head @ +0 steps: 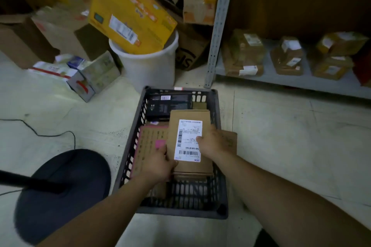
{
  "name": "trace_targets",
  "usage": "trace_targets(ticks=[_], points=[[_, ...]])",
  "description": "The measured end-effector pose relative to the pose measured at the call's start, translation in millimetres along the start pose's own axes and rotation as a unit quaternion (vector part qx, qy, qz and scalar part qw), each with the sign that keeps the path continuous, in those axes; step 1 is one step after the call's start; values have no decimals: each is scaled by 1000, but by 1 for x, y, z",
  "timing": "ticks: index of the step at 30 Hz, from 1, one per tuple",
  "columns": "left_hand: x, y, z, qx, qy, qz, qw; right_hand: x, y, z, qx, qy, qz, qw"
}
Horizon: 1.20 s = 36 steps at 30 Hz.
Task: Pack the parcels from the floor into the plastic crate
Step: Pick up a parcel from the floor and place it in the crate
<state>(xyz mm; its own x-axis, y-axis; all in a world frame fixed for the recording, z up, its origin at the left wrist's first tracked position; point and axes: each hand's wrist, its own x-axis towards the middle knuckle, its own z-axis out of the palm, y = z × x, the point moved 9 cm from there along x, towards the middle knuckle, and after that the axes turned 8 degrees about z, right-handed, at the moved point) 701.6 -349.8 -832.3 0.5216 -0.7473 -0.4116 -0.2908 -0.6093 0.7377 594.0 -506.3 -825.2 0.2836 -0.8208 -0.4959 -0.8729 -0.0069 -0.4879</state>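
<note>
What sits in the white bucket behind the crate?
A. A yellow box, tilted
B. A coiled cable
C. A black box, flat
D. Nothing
A: a yellow box leans tilted with its lower end inside the white bucket, just beyond the crate.

Crate [217, 204] sits on the floor at centre near, as I see it. In it: a dark box [168, 106] at the far end, a flat parcel [148, 146] near left, a labelled parcel [189, 142] over the middle with both hands on it, left hand [158, 164] at its near-left edge, right hand [212, 144] at its right. Bucket [148, 66] just beyond the crate, a big box [130, 12] tilted in it. Shelf [291, 80] far right with parcels on it.
</note>
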Motion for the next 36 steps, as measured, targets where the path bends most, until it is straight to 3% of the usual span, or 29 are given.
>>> trace_targets(ticks=[4,12,23,30,36], points=[[29,-38,29,72,-4,-6,997,25,15,35,-48,-2,-5,999],[45,-43,46,199,-35,15,979,32,28,57,-128,-27,10,991],[65,-39,50,344,-6,90,935,52,38,86,-106,-41,20,993],[62,-39,38,324,5,108,940,51,32,77,-126,-29,1,992],[61,9,29,192,-3,140,971,30,17,24,-93,26,-57,994]])
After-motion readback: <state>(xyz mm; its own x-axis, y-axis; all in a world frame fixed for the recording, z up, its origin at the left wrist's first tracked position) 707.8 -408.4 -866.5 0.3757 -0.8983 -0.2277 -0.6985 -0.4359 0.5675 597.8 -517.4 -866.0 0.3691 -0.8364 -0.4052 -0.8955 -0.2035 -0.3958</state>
